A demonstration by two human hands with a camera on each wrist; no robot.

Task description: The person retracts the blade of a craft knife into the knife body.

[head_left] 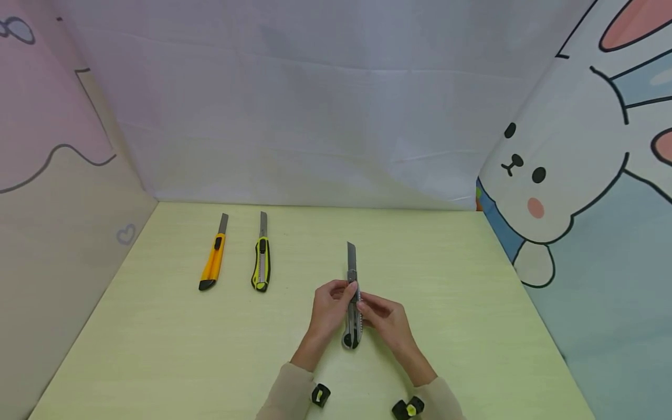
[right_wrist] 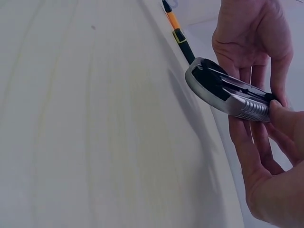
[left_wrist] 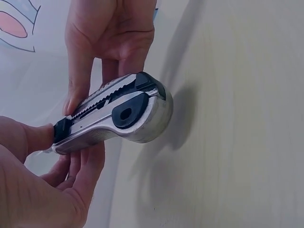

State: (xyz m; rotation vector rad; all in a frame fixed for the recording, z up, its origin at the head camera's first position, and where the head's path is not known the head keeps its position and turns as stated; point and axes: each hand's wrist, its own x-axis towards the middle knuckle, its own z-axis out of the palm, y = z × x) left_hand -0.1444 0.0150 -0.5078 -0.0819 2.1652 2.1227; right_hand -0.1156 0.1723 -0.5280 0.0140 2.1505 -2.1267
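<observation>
Between both hands is a grey metal utility knife (head_left: 353, 315) with black parts, its blade extended and pointing away from the person. My left hand (head_left: 329, 309) pinches it from the left, the thumb on the black slider, as the left wrist view also shows. From the right, my right hand (head_left: 387, 322) grips the handle between thumb and fingers. The knife's rounded black-and-silver end (left_wrist: 137, 111) faces the person and is raised off the table, with a shadow below it.
On the pale yellow table (head_left: 199, 350) lie an orange utility knife (head_left: 213, 256) and a yellow-green and black one (head_left: 261, 262), both left of the hands with blades out. A white curtain-like backdrop (head_left: 304, 128) stands behind, and a rabbit-printed panel (head_left: 588, 192) at right.
</observation>
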